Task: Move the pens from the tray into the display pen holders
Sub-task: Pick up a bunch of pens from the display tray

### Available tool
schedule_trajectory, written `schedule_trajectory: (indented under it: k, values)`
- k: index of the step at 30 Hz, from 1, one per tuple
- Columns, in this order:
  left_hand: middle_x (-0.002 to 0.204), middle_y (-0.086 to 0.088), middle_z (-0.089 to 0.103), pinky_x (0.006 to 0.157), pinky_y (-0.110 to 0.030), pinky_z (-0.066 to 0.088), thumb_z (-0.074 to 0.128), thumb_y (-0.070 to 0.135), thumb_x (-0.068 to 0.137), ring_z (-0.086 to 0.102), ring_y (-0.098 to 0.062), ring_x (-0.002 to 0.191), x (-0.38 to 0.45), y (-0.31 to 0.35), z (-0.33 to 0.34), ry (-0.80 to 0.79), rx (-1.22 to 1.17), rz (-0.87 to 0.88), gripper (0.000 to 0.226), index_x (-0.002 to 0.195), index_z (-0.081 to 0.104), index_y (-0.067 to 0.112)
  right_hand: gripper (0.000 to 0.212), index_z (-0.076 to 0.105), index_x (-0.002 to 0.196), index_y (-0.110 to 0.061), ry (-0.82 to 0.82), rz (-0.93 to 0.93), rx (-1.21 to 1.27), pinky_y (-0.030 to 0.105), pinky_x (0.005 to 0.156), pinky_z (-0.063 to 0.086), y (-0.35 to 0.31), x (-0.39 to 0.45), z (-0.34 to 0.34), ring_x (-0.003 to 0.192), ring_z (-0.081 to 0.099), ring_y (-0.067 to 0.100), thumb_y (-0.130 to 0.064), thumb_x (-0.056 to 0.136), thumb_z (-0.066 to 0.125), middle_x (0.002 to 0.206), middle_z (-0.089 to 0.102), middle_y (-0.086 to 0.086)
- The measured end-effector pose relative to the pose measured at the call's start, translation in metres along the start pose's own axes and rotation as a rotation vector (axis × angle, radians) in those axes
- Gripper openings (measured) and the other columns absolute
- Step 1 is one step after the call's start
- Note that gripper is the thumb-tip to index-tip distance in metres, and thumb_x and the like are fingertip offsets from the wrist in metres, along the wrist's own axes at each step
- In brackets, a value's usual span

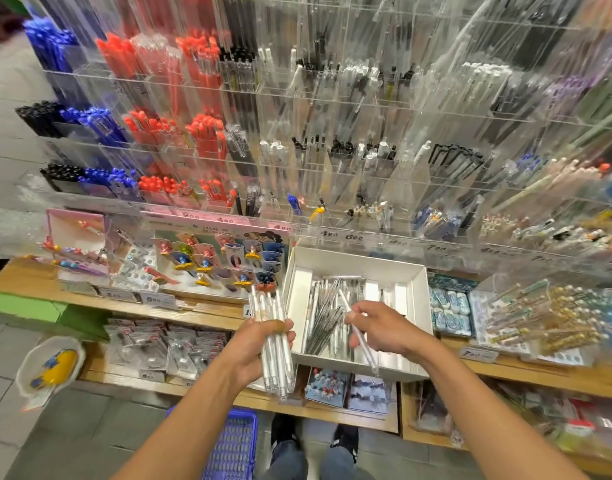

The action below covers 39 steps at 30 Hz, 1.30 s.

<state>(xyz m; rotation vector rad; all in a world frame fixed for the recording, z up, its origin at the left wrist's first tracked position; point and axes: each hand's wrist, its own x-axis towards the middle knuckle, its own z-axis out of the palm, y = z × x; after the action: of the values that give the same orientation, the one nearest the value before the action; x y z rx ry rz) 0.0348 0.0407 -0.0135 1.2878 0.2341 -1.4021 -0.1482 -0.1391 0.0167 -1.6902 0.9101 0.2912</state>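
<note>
The two forearms are reaching up from the bottom of the head view, and the left hand (259,344) is curling its fingers and thumb tightly round a bundle of clear pens (271,341), gripping it about the middle. That bundle is standing nearly upright in the frame, its long axis running from the low shelf edge up toward the display, with the upper ends fanning slightly apart above the knuckles. The right hand (380,329) is hovering over the white tray (297,292) and pinching a single clear pen (358,336) between thumb and fingertips, the other fingers loosely bent. This pen is lying on a slant, one end pointing up and left over the tray, the other down and right past the tray's near wall. More pens (327,315) are lying loose in the tray (mostly lengthwise, front to back, a few crossing). The tray is sitting on the wooden shelf (200,308), just below the acrylic pen holders (332,168), which are rising in tiers behind it. A blue basket (233,445) is sitting on the floor below.
</note>
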Motion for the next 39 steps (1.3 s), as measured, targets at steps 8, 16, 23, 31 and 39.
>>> schedule_trajectory:
  k: [8,16,23,31,39]
  values:
    - [0.086,-0.020,0.072,0.065,-0.035,0.061,0.074,0.002,0.069,0.071,-0.025,0.074,-0.055,-0.030,-0.038,0.083,-0.172,0.099,0.017,0.084,0.078,-0.005,0.021,0.059,0.097,-0.007,-0.185,-0.135,0.094,0.033,0.077,0.057,-0.037,0.007,0.060,0.092,0.069,0.015,-0.027,0.100,0.050,0.093,0.071,0.000]
    - [0.073,-0.012,0.073,0.055,-0.025,0.058,0.071,0.009,0.063,0.070,-0.017,0.060,-0.129,-0.131,-0.086,0.409,-0.513,0.234,0.012,0.070,0.079,0.004,0.013,0.056,0.109,-0.014,-0.497,-0.233,-0.121,0.034,0.066,0.051,-0.060,-0.007,0.152,0.078,0.059,0.019,-0.014,0.097,0.052,0.090,0.066,0.004]
    - [0.073,-0.015,0.072,0.050,-0.024,0.055,0.069,0.003,0.073,0.069,-0.018,0.057,-0.188,-0.245,-0.123,0.675,-0.849,0.290,0.012,0.082,0.075,-0.001,0.013,0.060,0.105,-0.011,-0.792,-0.272,-0.307,0.029,0.063,0.048,-0.038,-0.037,0.255,0.073,0.055,0.012,-0.005,0.095,0.052,0.082,0.055,0.003]
    - [0.083,-0.015,0.073,0.068,-0.031,0.057,0.073,0.002,0.080,0.071,-0.021,0.071,-0.220,-0.346,-0.165,0.810,-1.113,0.289,0.019,0.099,0.071,-0.002,0.008,0.057,0.100,-0.011,-0.961,-0.270,-0.535,0.019,0.055,0.048,-0.012,-0.060,0.367,0.067,0.046,0.008,-0.006,0.096,0.052,0.078,0.045,0.001]
    - [0.086,-0.021,0.073,0.063,-0.031,0.058,0.080,-0.001,0.067,0.072,-0.024,0.070,-0.225,-0.397,-0.248,0.834,-1.200,0.212,0.044,0.107,0.067,-0.012,0.008,0.057,0.103,-0.013,-0.902,-0.240,-0.665,0.017,0.052,0.049,0.021,-0.050,0.470,0.068,0.050,0.010,-0.010,0.096,0.054,0.084,0.051,0.003]
